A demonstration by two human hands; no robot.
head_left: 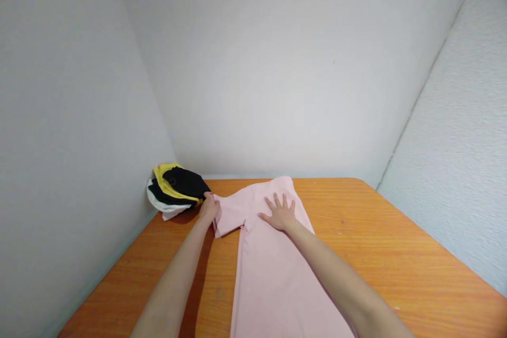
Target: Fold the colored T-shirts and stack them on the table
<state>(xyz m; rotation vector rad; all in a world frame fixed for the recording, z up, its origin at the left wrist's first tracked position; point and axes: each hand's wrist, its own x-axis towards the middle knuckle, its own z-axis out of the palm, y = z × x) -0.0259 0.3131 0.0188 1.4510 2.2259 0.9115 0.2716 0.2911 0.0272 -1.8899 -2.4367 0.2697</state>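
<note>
A pink T-shirt (273,274) lies flat on the wooden table, folded lengthwise, with one short sleeve stretched out to the left. At the end of that sleeve, my left hand (209,207) is closed on the fabric near the cuff. My right hand (280,212) rests palm down on the upper body of the shirt, its fingers spread wide. The near end of the shirt runs out of view at the bottom, partly behind my right forearm.
A stack of folded garments (174,190) in yellow, black and white sits at the table's far left, against the wall, just beyond my left hand. The orange-brown wooden table (376,253) meets pale walls at the left and back.
</note>
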